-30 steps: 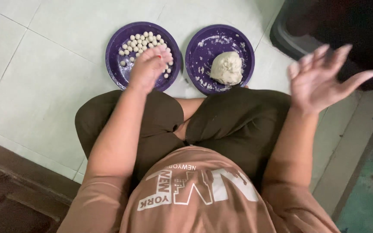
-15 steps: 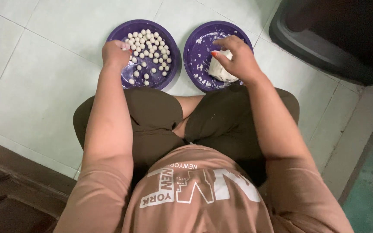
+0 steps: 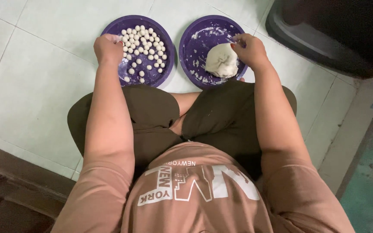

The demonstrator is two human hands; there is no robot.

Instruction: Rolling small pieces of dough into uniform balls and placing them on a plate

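Two purple plates lie on the tiled floor in front of my crossed legs. The left plate (image 3: 161, 77) holds several small white dough balls (image 3: 143, 42). The right plate (image 3: 199, 41) holds a lump of white dough (image 3: 221, 61) and smears of flour. My left hand (image 3: 108, 48) rests on the left rim of the left plate, fingers curled over its edge beside the balls. My right hand (image 3: 249, 49) sits at the right rim of the right plate, fingers curled next to the dough lump; whether it pinches dough is hidden.
A dark plastic bin or container (image 3: 333, 30) stands at the upper right, close to the right plate. A dark wooden strip (image 3: 9, 190) runs along the lower left. A blue-green mat (image 3: 372, 177) lies at the right edge.
My right hand came down from mid-air to the dough plate and shifted to its right rim. My left hand moved from over the balls to the plate's left rim.
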